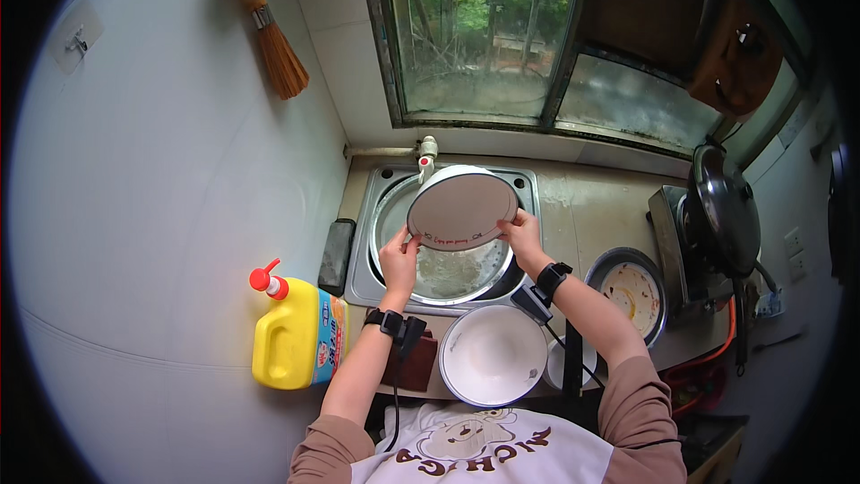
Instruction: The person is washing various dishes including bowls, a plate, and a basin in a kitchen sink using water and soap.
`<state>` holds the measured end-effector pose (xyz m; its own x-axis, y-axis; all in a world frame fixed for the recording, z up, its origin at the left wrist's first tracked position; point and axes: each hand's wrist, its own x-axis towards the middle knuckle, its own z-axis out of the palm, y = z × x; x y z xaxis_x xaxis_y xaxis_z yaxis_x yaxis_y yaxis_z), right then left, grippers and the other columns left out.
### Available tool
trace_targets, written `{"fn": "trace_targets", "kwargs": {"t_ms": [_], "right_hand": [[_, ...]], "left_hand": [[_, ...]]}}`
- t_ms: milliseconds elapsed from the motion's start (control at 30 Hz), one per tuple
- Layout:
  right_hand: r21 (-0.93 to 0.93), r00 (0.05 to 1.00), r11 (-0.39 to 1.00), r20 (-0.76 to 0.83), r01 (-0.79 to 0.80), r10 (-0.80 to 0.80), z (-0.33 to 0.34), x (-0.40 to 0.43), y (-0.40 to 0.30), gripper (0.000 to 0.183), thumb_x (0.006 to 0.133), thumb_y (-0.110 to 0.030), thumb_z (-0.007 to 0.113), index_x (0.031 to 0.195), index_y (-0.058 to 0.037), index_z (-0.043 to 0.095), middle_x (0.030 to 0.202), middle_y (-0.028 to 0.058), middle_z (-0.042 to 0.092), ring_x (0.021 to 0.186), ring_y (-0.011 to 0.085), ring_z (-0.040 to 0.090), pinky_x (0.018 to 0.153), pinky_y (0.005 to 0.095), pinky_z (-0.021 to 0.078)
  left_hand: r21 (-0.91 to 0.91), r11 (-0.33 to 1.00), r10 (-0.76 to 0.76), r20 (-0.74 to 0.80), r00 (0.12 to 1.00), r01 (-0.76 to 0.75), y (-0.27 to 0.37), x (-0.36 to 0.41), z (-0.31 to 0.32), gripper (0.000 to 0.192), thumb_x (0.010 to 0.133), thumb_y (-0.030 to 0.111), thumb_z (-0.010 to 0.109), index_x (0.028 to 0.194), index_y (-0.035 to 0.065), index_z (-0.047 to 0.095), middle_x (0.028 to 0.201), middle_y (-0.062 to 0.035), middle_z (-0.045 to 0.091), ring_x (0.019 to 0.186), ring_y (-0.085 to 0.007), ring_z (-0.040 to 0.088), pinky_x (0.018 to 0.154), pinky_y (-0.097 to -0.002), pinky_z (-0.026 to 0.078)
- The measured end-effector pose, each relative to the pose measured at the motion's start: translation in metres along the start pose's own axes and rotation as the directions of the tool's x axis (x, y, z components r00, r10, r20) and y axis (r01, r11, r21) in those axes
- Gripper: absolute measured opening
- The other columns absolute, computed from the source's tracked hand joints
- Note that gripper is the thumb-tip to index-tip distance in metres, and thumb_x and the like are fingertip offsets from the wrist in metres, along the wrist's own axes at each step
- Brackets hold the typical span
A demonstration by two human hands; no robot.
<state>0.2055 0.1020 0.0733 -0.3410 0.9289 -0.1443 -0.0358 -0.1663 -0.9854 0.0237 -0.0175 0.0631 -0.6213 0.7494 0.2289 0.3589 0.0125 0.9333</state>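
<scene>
A round dish (463,207) with a greyish-pink face, a dark rim and small red writing is tilted above the sink. Its lower left rim is in the grip of my left hand (399,261). On the dish's right edge, my right hand (523,236) pinches with thumb and fingers. Under the dish, a round metal basin (494,286) with cloudy water sits in the stainless steel sink (361,272). The white tap (427,153) with a red dot stands just behind. The dish hides part of the basin.
A white bowl (494,353) stands at the counter's front edge, beside a smaller white vessel (557,364). To the right are a food-stained basin (631,292) and a black wok (722,215) by the stove (672,242). A yellow detergent jug (285,336) stands at left.
</scene>
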Motion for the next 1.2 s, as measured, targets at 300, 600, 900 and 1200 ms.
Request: {"fn": "trace_targets", "kwargs": {"t_ms": [300, 600, 900, 1200], "right_hand": [[-0.024, 0.992, 0.996, 0.099, 0.084, -0.081, -0.015, -0.037, -0.058, 0.018, 0.076, -0.006, 0.048, 0.092, 0.0009, 0.054, 0.079, 0.0069, 0.057, 0.064, 0.0115, 0.056, 0.051, 0.0236, 0.0505], [-0.374, 0.981, 0.915, 0.174, 0.148, -0.088, -0.065, -0.133, -0.041, 0.02, 0.075, -0.014, 0.05, 0.074, 0.0059, 0.054, 0.056, 0.0061, 0.053, 0.048, 0.0101, 0.051, 0.043, 0.0226, 0.0421], [-0.525, 0.973, 0.819, 0.098, 0.23, -0.21, -0.075, -0.223, -0.018, 0.039, 0.071, -0.011, 0.051, 0.107, 0.0022, 0.044, 0.06, 0.0126, 0.052, 0.048, 0.0177, 0.049, 0.05, 0.0273, 0.041], [-0.597, 0.983, 0.782, 0.14, 0.177, -0.116, -0.075, -0.241, 0.01, 0.049, 0.07, -0.01, 0.058, 0.114, 0.0024, 0.038, 0.063, 0.0068, 0.052, 0.049, 0.0099, 0.044, 0.048, 0.0212, 0.0379]], "left_hand": [[-0.199, 0.976, 0.094, -0.006, 0.996, -0.094, 0.063, -0.012, -0.009, 0.023, 0.076, 0.004, 0.051, 0.098, -0.0032, 0.053, 0.08, -0.009, 0.057, 0.053, -0.0132, 0.058, 0.045, -0.0222, 0.045], [0.017, 0.999, 0.033, 0.067, 0.997, -0.034, 0.079, -0.11, -0.025, 0.027, 0.072, 0.012, 0.059, 0.094, -0.0044, 0.053, 0.086, -0.0109, 0.052, 0.073, -0.0171, 0.054, 0.064, -0.0253, 0.044], [-0.127, 0.983, -0.123, 0.082, 0.989, 0.133, 0.083, -0.201, -0.025, 0.028, 0.07, 0.006, 0.063, 0.094, -0.0046, 0.052, 0.091, -0.0074, 0.049, 0.079, -0.0139, 0.053, 0.067, -0.0241, 0.045], [0.178, 0.983, -0.05, 0.062, 0.997, 0.038, 0.059, -0.222, -0.023, 0.047, 0.063, 0.017, 0.069, 0.103, -0.0012, 0.051, 0.102, -0.0109, 0.046, 0.096, -0.0214, 0.046, 0.08, -0.0309, 0.038]]}}
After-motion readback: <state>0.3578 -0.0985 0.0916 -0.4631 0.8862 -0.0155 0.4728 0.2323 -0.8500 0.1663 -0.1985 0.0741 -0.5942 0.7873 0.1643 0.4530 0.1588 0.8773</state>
